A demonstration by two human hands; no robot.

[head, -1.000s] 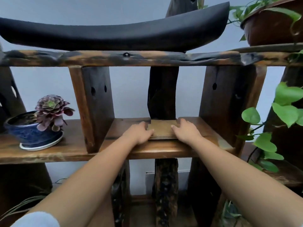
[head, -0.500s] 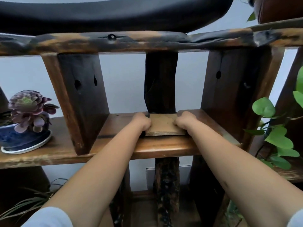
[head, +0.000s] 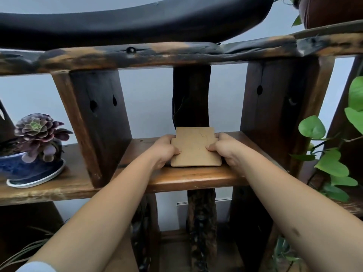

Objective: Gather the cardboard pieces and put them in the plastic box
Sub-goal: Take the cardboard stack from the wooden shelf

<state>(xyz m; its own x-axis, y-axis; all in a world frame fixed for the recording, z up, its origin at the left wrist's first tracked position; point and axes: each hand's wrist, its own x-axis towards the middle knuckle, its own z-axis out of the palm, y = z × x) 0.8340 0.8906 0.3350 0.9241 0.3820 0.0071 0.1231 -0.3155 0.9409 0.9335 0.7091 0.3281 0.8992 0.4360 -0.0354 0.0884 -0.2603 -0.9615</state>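
Head view: a flat stack of tan, notched cardboard pieces (head: 195, 149) is clamped between left hand (head: 164, 151) and right hand (head: 225, 149), tilted up near the wooden shelf's (head: 188, 176) front edge.

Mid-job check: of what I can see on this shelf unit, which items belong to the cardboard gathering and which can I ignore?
Belongs to the job:
- cardboard pieces, stacked, their far edge tipped up off the wooden shelf
- left hand and right hand, one grip on each side of the stack
- plastic box: not in view

Just lying about:
- succulent in blue pot
- leafy vine
- black curved object on top
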